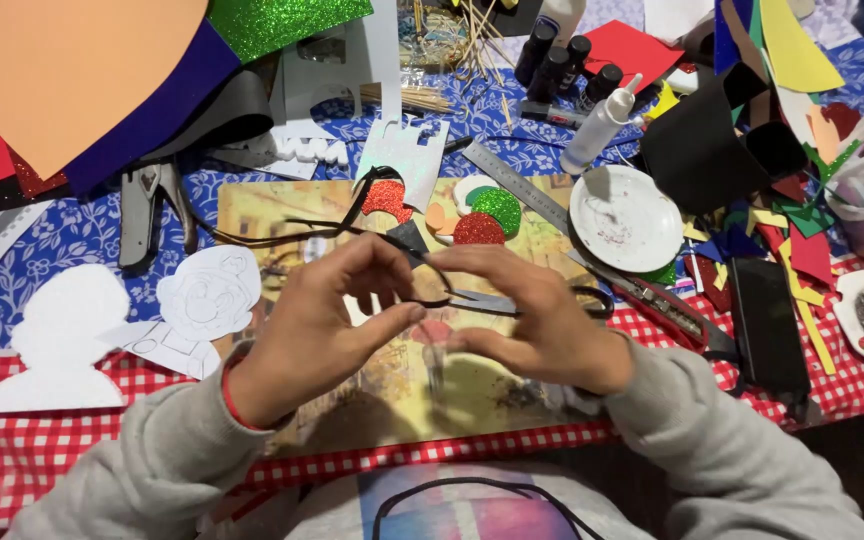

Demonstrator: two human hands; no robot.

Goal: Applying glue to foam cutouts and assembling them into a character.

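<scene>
Scissors (pixel 482 300) and black strip (pixel 422 262) between hands (pixel 432 320)

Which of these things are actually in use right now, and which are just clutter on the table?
In use:
- left hand, pinching the black strip
- right hand, working the scissors

Lying about:
- white plate
- metal ruler
- glue bottle
- white cut-out figure
- pliers
- glitter shapes
- black phone
</scene>
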